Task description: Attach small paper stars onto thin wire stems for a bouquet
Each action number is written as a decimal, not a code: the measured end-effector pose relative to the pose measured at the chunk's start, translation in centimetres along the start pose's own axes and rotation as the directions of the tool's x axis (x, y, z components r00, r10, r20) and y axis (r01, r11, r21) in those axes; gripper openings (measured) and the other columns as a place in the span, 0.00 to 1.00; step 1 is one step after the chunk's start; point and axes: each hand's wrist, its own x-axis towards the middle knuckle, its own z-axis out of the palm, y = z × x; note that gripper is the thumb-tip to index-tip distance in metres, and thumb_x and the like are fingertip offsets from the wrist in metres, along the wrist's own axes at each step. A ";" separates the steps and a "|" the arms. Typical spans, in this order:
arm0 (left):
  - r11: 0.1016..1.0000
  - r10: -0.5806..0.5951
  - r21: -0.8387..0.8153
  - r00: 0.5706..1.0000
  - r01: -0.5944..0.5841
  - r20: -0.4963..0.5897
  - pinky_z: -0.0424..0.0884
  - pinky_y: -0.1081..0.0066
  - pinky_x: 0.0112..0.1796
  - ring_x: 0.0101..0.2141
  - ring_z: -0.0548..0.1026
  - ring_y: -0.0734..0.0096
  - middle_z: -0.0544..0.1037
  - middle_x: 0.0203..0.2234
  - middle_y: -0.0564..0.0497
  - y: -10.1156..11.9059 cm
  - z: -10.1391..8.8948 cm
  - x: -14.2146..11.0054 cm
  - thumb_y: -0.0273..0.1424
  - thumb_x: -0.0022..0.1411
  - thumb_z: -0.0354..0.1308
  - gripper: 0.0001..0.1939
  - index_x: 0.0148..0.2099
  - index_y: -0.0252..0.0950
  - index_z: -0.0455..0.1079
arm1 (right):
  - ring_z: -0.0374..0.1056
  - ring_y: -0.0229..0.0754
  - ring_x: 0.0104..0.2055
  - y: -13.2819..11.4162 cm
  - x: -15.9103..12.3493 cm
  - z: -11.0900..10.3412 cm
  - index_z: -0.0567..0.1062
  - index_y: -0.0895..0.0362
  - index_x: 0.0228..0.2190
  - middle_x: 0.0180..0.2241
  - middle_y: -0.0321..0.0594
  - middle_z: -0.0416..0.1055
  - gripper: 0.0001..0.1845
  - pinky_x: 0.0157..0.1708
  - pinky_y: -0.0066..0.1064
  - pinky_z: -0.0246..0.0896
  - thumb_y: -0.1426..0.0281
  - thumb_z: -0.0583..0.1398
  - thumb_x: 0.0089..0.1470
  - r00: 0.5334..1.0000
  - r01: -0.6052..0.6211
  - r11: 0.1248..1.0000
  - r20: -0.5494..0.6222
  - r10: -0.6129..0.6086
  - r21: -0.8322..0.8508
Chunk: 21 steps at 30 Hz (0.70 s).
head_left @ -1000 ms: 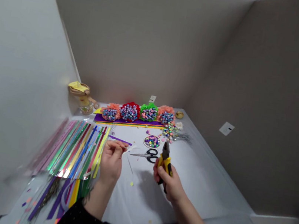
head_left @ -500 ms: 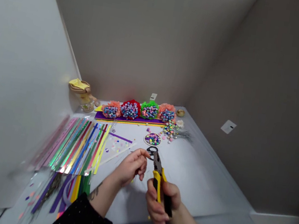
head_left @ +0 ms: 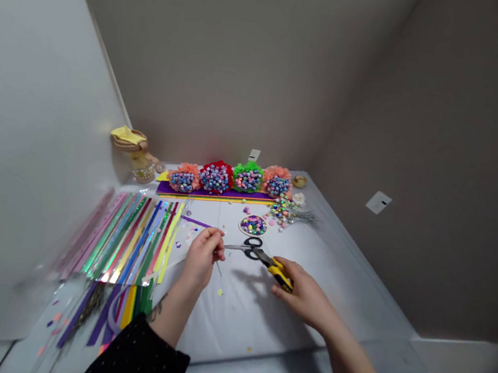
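Note:
My left hand (head_left: 201, 257) is closed in a pinch, and a short thin wire (head_left: 219, 268) shows just below its fingertips. In my right hand (head_left: 305, 291) are pliers (head_left: 277, 270) with yellow and black handles, pointing left, low over the table. The pliers' jaws are close to the black handles of a pair of scissors (head_left: 253, 243). Those scissors lie on the table with their blades toward my left hand, whose fingers hide the blade tips. Just beyond them is a round dish (head_left: 253, 225) of small colourful folded stars.
Colourful paper strips (head_left: 128, 240) lie at left, a purple strip (head_left: 197, 222) nearby. Several star bouquets (head_left: 216, 177) in ruffled wraps line the back on coloured sheets. Loose stars and thin wires (head_left: 305, 218) lie back right. A basket (head_left: 129, 139) stands back left.
My right hand has moved right and forward, and the pliers have tipped from upright to low, pointing left. My left hand has drawn left and forward, apart from the pliers.

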 end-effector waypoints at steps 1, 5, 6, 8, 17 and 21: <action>1.000 0.000 -0.018 1.000 0.000 -0.019 0.60 0.80 0.20 0.18 0.63 0.82 0.66 0.18 0.59 0.1 -0.2 0.2 0.36 0.52 0.61 0.11 0.33 0.36 0.65 | 0.64 0.51 0.42 0.6 0.1 -0.3 0.66 0.56 0.52 0.41 0.49 0.68 0.32 0.40 0.38 0.58 0.56 0.61 0.46 0.998 -0.052 0.972 -0.053 0.041 -0.230; 0.997 -0.018 -0.080 0.998 0.013 -0.059 0.57 0.81 0.19 0.18 0.62 0.83 0.66 0.18 0.58 0.4 -0.5 0.4 0.34 0.47 0.64 0.13 0.32 0.35 0.65 | 0.60 0.57 0.49 1.9 0.3 0.5 0.66 0.52 0.53 0.48 0.52 0.66 0.33 0.42 0.41 0.57 0.61 0.64 0.45 0.992 -0.083 0.788 -0.130 0.004 -0.610; 0.996 -0.020 -0.092 0.998 0.014 -0.066 0.57 0.81 0.19 0.18 0.62 0.83 0.66 0.18 0.58 0.4 -0.4 0.4 0.34 0.47 0.64 0.13 0.32 0.34 0.65 | 0.58 0.59 0.52 1.8 0.3 0.9 0.66 0.51 0.53 0.52 0.52 0.63 0.32 0.43 0.44 0.56 0.62 0.64 0.45 0.985 -0.082 0.767 -0.168 -0.034 -0.636; 0.994 -0.029 -0.111 0.997 0.020 -0.075 0.56 0.81 0.18 0.18 0.62 0.83 0.65 0.17 0.59 0.4 -0.3 0.4 0.33 0.46 0.64 0.13 0.31 0.34 0.65 | 0.55 0.59 0.54 1.1 0.5 1.6 0.69 0.51 0.50 0.54 0.51 0.61 0.26 0.45 0.47 0.54 0.64 0.63 0.47 0.968 -0.073 0.758 -0.229 -0.102 -0.648; 0.983 -0.111 -0.157 0.989 0.095 -0.094 0.55 0.83 0.17 0.16 0.61 0.85 0.65 0.16 0.59 -0.1 -0.3 0.9 0.31 0.43 0.65 0.14 0.30 0.33 0.65 | 0.62 0.48 0.41 -2.5 2.6 5.6 0.74 0.59 0.30 0.34 0.46 0.70 0.08 0.42 0.37 0.54 0.76 0.54 0.56 0.977 0.208 0.787 0.088 -0.194 -0.581; 0.973 -0.140 -0.201 0.985 0.118 -0.100 0.55 0.83 0.17 0.16 0.61 0.85 0.65 0.16 0.59 0.0 -0.5 0.9 0.31 0.42 0.66 0.14 0.29 0.32 0.65 | 0.63 0.49 0.41 -2.7 2.6 5.2 0.72 0.60 0.29 0.33 0.49 0.70 0.09 0.41 0.38 0.55 0.80 0.52 0.53 0.967 0.254 0.789 0.154 -0.202 -0.560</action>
